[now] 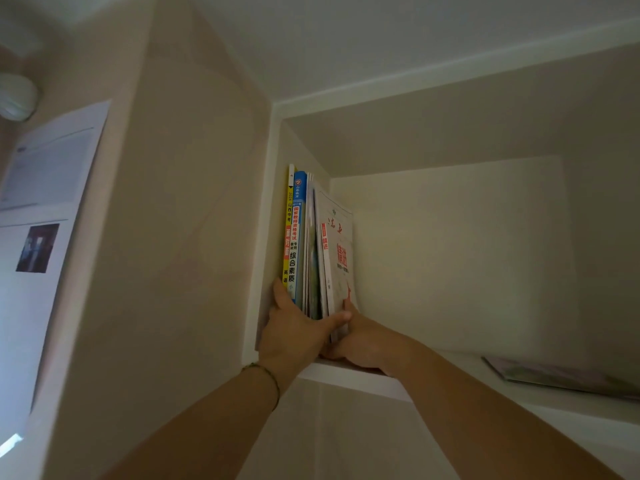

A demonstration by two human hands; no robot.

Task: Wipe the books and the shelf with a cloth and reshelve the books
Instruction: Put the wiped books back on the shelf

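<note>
The books [313,244] stand upright on the shelf [349,375], hard against its left wall, near the front edge; the left hand [294,336] has its grip curled round their lower spines; the right hand [360,341] clasps the outermost cover low down; open room stretches rightward to a flat book [561,377] lying well apart.

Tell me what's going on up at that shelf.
A person is reaching up with both hands to a row of books standing upright at the left end of a high white shelf. The left hand grips the bottom of the row from the left and the right hand from the right. One more book lies flat further right. No cloth shows.
</note>
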